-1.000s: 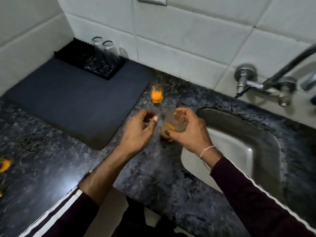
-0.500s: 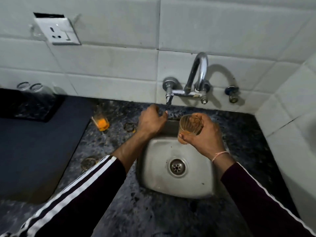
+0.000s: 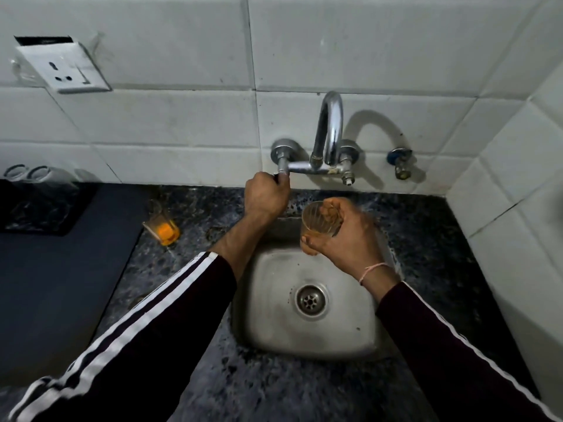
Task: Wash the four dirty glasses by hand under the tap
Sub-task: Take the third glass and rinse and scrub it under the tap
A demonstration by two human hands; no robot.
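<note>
My right hand [image 3: 347, 239] grips a small ribbed glass [image 3: 318, 220] with an orange-brown film, holding it tilted over the back of the steel sink [image 3: 274, 315], below the chrome tap spout [image 3: 330, 129]. My left hand [image 3: 265, 197] is closed around the tap's left handle [image 3: 281, 172]. No water is visible running. A second dirty glass [image 3: 161, 228] with orange residue stands on the dark speckled counter, left of the sink. Two clear glasses [image 3: 29, 178] stand upside down on a black tray at far left.
A dark mat [image 3: 61, 284] covers the counter left of the sink. A wall socket [image 3: 62, 70] sits on the white tiles at upper left. A small valve [image 3: 400, 164] sticks out right of the tap. A tiled side wall [image 3: 518, 208] closes off the right.
The view swung from the mat to the sink. My right hand carried the glass over the basin, and my left hand rose from the sink's edge onto the tap handle.
</note>
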